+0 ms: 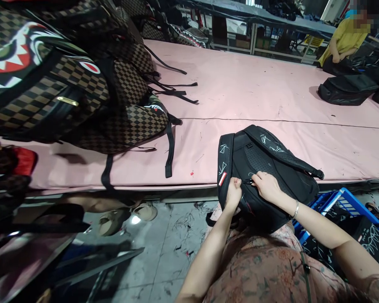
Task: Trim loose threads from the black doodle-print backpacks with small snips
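- Right hand point(267, 186): thumb and fingertips closed in a pinch on a small black piece point(249, 182), near left knuckles. Too small to say what it is.
- Left hand point(234, 191): fingers curled closed on the black backpack point(259, 158), just inside its left strap. Can't tell which bit of fabric is pinched.
- Backpack: tilted, back panel up, lower part over the lap, upper part on the near edge of the pink-covered table point(240, 88).
- Left shoulder strap point(225, 153) and right shoulder strap point(271, 147): white line graphics on both. Red-and-white label point(222, 179) on the left one.
- Right wrist: silver-coloured bracelet point(296, 209).
- Right of the lap: blue plastic crate point(342, 195), black goods with white line print inside.
- Left on table: heap of brown-black checkered backpacks point(129, 126), shark-mouth print, straps trailing on the cover.
- Below: grey tile floor point(177, 235), thread scraps; beige shoes point(145, 211) under table edge.
- Far right: co-worker in yellow top point(347, 40), black bag point(349, 89) on table nearby.
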Motion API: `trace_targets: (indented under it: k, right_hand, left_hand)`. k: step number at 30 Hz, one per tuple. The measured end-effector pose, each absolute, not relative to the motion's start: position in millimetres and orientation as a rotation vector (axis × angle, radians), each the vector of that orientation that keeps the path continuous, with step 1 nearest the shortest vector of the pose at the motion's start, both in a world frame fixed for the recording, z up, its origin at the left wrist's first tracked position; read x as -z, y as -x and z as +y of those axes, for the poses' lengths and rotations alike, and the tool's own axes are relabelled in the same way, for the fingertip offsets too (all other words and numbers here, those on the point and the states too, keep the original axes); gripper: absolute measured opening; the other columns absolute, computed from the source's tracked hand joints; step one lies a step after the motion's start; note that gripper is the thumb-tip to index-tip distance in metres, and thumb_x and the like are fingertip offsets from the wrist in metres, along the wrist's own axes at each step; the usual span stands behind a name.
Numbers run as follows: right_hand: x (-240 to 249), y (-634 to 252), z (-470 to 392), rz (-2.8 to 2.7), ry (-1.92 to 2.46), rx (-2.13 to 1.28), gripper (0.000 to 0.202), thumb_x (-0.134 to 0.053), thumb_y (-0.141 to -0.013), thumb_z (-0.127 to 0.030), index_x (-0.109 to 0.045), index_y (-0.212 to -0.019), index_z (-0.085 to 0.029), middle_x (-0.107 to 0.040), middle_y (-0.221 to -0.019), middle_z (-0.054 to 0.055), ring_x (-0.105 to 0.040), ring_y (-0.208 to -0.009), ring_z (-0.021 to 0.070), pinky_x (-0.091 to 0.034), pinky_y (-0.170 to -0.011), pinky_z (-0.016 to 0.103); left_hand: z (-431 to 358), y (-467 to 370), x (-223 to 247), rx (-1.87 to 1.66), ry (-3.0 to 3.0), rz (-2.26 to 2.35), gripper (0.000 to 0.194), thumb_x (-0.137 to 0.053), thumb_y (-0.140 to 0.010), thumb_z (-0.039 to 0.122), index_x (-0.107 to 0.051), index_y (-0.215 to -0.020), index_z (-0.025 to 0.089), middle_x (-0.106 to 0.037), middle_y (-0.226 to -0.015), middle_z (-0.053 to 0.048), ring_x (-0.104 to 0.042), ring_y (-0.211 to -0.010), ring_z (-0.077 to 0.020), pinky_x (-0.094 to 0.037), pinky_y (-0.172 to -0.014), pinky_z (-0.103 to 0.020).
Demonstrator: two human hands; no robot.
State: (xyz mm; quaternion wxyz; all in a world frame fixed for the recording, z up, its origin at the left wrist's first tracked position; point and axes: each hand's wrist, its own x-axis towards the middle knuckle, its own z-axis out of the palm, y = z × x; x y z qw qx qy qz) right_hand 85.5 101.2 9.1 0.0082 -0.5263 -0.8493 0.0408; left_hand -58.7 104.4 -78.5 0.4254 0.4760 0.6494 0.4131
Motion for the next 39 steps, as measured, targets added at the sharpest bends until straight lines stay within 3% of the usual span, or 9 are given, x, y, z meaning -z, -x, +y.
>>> trace_targets:
  k: [7,12,15,18,22,24,30,35,39]
  right_hand:
    - [-12.8,-70.9,113.9,-2.709,1.592,-0.131,0.017,-0.041,-0.088,-0.016,-0.057,-0.09,-0.018,-0.059,-0.087,0.01,-0.053,-0.081,0.0214,-0.036,-0.069,0.031]
    - [-16.8,-93.5,117.7,-2.52,1.646,-0.181,0.013,-0.045,-0.088,-0.024,-0.056,-0.09,-0.018,-0.061,-0.087,0.007,-0.055,-0.081,0.02,-0.039,-0.07,0.029]
    - [-17.0,-120.3,112.2,-2.163,1.654,-0.383,0.011,-0.048,-0.087,-0.026,-0.056,-0.091,-0.018,-0.062,-0.087,0.004,-0.056,-0.078,0.0169,-0.042,-0.069,0.026]
    - [-16.1,-146.5,99.2,-1.926,1.657,-0.523,0.011,-0.052,-0.084,-0.027,-0.057,-0.088,-0.019,-0.063,-0.084,0.002,-0.057,-0.074,0.016,-0.043,-0.068,0.027]
    - [-14.5,-172.3,77.2,-1.749,1.682,-0.56,0.016,-0.053,-0.082,-0.034,-0.059,-0.088,-0.019,-0.064,-0.086,0.003,-0.057,-0.077,0.0184,-0.043,-0.071,0.03]
    - [-12.9,-180.0,67.9,-1.678,1.707,-0.579,0.019,-0.053,-0.082,-0.036,-0.059,-0.089,-0.019,-0.065,-0.086,0.004,-0.058,-0.078,0.0194,-0.044,-0.072,0.032]
    - [-5.2,-177.6,57.0,-1.659,1.701,-0.644,0.019,-0.054,-0.081,-0.036,-0.059,-0.088,-0.019,-0.065,-0.084,0.004,-0.057,-0.074,0.0183,-0.043,-0.069,0.031]
    - [0.5,-166.3,58.5,-1.712,1.673,-0.631,0.017,-0.053,-0.081,-0.034,-0.059,-0.088,-0.02,-0.064,-0.083,0.003,-0.055,-0.069,0.0165,-0.043,-0.066,0.029]
    - [4.1,-164.8,57.2,-1.736,1.666,-0.615,0.017,-0.052,-0.082,-0.034,-0.059,-0.088,-0.02,-0.064,-0.084,0.003,-0.055,-0.072,0.0167,-0.043,-0.067,0.029]
  left_hand:
    - [105.3,58.8,81.5,-1.062,-1.22,1.632,0.014,-0.041,-0.082,0.023,-0.048,-0.069,0.019,-0.05,-0.062,0.002,-0.05,-0.061,-0.0142,-0.041,-0.062,-0.026]
    - [104.2,67.7,75.1,-1.088,-1.34,1.579,0.028,-0.034,-0.087,0.03,-0.053,-0.071,0.018,-0.055,-0.067,-0.001,-0.054,-0.068,-0.0158,-0.045,-0.069,-0.03]
    - [99.9,69.8,65.6,-1.101,-1.523,1.459,0.026,-0.037,-0.086,0.03,-0.061,-0.086,0.019,-0.06,-0.101,-0.007,-0.054,-0.1,-0.0191,-0.041,-0.091,-0.035]
    - [86.9,67.8,63.7,-1.053,-1.956,1.317,0.035,-0.039,-0.083,0.015,-0.054,-0.115,0.02,-0.046,-0.132,-0.01,-0.037,-0.126,-0.0229,-0.028,-0.104,-0.044]
    - [59.0,71.7,72.0,-0.978,-2.319,1.035,0.03,-0.038,-0.075,0.005,-0.062,-0.087,0.018,-0.067,-0.093,-0.006,-0.06,-0.091,-0.0155,-0.047,-0.083,-0.029]
    - [50.4,77.1,74.4,-0.974,-2.323,1.047,0.025,-0.04,-0.075,0.006,-0.061,-0.077,0.019,-0.064,-0.073,-0.002,-0.06,-0.072,-0.0124,-0.049,-0.071,-0.024]
    - [72.6,78.0,69.9,-1.013,-2.314,1.301,0.03,-0.041,-0.085,0.014,-0.056,-0.111,0.018,-0.058,-0.106,-0.012,-0.052,-0.1,-0.0213,-0.043,-0.086,-0.038]
    - [104.7,70.7,62.9,-0.784,-2.549,1.133,0.012,-0.052,-0.084,0.026,-0.063,-0.088,0.023,-0.061,-0.103,-0.006,-0.05,-0.098,-0.022,-0.038,-0.083,-0.039]
    - [109.7,79.7,59.1,-0.668,-2.616,0.967,0.017,-0.044,-0.088,0.026,-0.059,-0.086,0.019,-0.063,-0.083,-0.003,-0.053,-0.083,-0.0155,-0.038,-0.079,-0.032]
